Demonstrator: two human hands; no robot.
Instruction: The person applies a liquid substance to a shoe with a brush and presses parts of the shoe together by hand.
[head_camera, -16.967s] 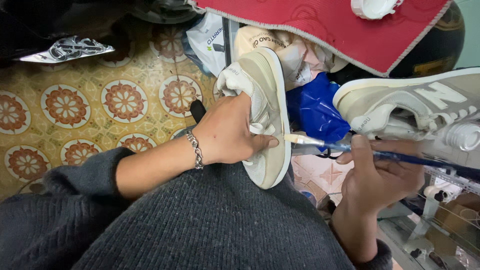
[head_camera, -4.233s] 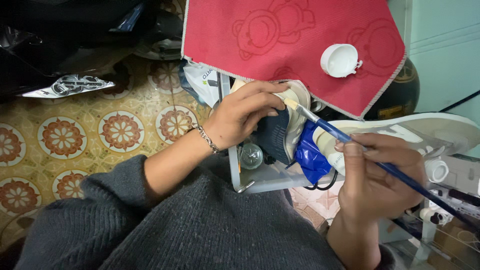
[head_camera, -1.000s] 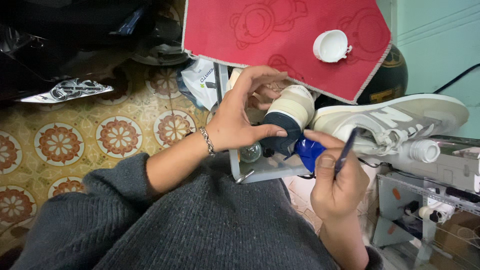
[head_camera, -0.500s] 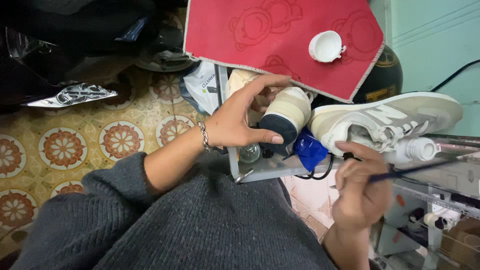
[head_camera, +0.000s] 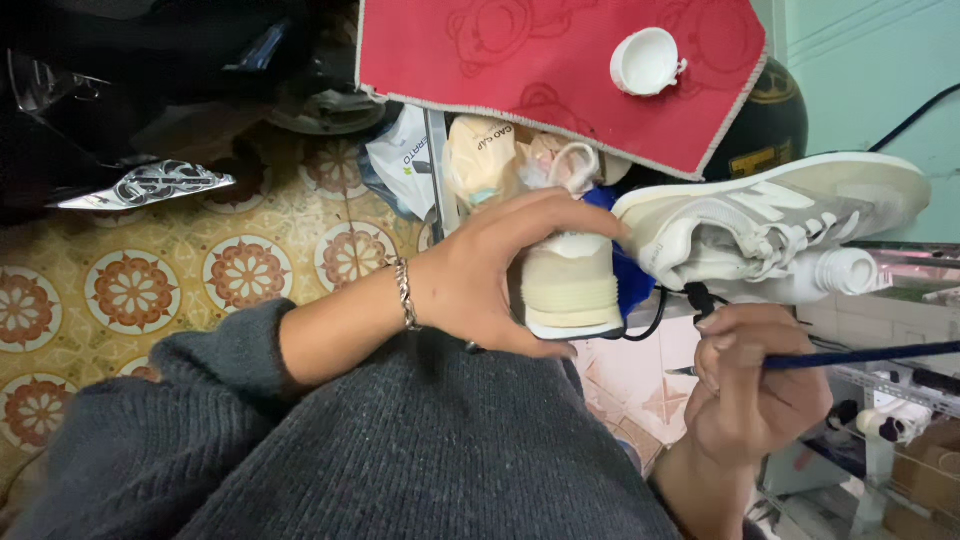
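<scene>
My left hand (head_camera: 490, 275) grips a cream sneaker (head_camera: 570, 290) by its heel, fingers wrapped over the top, sole edge facing me. A beaded bracelet (head_camera: 403, 293) circles that wrist. Below and right of the shoe, my right hand (head_camera: 755, 385) pinches a thin blue-handled brush (head_camera: 850, 357), its dark tip pointing left, just short of the shoe. A second cream and grey sneaker (head_camera: 770, 225) rests on its side to the right, on a shelf edge. A blue bag (head_camera: 632, 282) shows behind the held shoe.
A red cloth (head_camera: 540, 70) with a white cap (head_camera: 645, 60) on it lies at the top. Plastic bags (head_camera: 410, 160) sit below it. Patterned floor tiles (head_camera: 180, 280) spread left. A white bottle (head_camera: 840, 272) and metal rack (head_camera: 890, 400) stand at right.
My left hand has turned the held shoe and brought it lower, toward me. My right hand lifted slightly with the brush, whose tip now points at the shoe.
</scene>
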